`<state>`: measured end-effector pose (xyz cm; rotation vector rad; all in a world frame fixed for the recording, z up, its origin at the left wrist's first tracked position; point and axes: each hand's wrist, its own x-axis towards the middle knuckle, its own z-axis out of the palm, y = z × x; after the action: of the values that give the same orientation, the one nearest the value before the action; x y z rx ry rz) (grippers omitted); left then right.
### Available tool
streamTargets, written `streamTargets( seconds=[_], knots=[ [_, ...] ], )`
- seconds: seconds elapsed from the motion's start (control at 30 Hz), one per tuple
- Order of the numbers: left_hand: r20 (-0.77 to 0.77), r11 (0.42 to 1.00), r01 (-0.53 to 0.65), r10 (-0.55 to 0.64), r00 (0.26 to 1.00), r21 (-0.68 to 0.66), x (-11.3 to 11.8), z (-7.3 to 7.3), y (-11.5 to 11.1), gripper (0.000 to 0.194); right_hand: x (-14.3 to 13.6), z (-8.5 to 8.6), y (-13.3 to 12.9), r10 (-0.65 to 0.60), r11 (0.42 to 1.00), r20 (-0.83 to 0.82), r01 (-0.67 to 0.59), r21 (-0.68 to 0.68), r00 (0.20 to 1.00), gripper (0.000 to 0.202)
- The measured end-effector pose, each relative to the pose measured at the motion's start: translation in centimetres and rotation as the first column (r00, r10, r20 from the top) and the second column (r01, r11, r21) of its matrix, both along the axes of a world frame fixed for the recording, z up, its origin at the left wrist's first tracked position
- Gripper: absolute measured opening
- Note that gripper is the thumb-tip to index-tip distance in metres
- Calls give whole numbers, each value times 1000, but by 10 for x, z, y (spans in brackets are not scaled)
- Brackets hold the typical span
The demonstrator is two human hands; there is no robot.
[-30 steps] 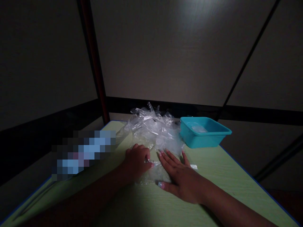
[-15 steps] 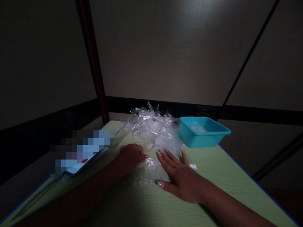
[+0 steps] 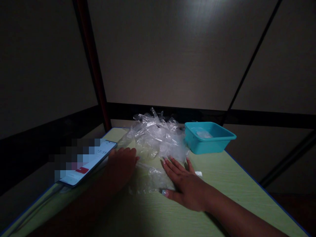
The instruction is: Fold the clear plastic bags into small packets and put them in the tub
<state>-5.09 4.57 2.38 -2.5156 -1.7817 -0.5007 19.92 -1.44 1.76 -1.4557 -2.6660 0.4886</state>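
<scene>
A clear plastic bag (image 3: 150, 179) lies flat on the green table (image 3: 237, 194) between my hands. My right hand (image 3: 184, 182) rests palm down on its right part, fingers spread. My left hand (image 3: 122, 166) is closed at the bag's upper left edge, with thumb and fingers pinched on the plastic. Just beyond my hands is a crumpled heap of clear plastic bags (image 3: 158, 133). To the right of the heap stands a turquoise basin (image 3: 207, 144) with some clear plastic (image 3: 204, 134) inside.
A phone (image 3: 91, 166) with a lit screen lies at the table's left edge, close to my left forearm, a cable (image 3: 34, 205) running from its lower end. A wall with dark bands rises behind the table.
My left hand has moved left toward the phone, and the bag is stretched out wider to the left. My right hand stays flat on it. The view has shifted slightly.
</scene>
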Motion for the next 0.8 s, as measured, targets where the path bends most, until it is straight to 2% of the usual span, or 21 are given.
streamTargets(
  seconds=[0.1,0.13,0.2,0.27,0.33,0.37,0.4,0.43,0.47,0.5,0.63,0.8],
  knots=[
    [-36,988,-55,61,997,142,7,3,-4,13,1,-3,0,3,1000,-12,-2,20,1000,82],
    [-38,985,-39,46,998,167,11,4,-7,14,2,-3,1,2,1000,-13,-2,24,1000,82],
    [-44,981,54,-47,998,184,20,4,-14,16,3,-5,1,3,1000,-13,-3,31,1000,81],
    [-60,962,225,-218,974,156,31,1,-25,30,3,-6,1,8,999,-9,-8,40,1000,81],
    [-77,898,432,-427,901,84,41,-3,-39,54,3,-7,1,14,999,-8,-14,47,1000,78],
    [-35,822,569,-569,822,-2,45,-4,-46,65,3,-8,2,15,999,-6,-15,48,1000,76],
    [1,753,652,-655,756,-91,48,-5,-52,74,2,-9,2,17,999,-4,-17,49,1000,74],
    [23,718,677,-683,730,-162,50,-6,-56,77,2,-10,3,18,999,-3,-18,50,1000,73],
    [43,694,683,-694,719,-227,52,-7,-59,80,2,-10,3,19,998,-1,-19,52,1000,72],
    [45,700,661,-677,735,-270,52,-7,-61,81,2,-11,4,19,998,1,-19,56,1000,73],
    [21,797,526,-545,838,-297,50,-9,-60,81,3,-14,5,25,997,13,-26,78,1000,74],
    [-36,852,397,-434,900,-342,51,-4,-67,75,4,-15,5,27,995,27,-29,94,999,72]
  ],
)
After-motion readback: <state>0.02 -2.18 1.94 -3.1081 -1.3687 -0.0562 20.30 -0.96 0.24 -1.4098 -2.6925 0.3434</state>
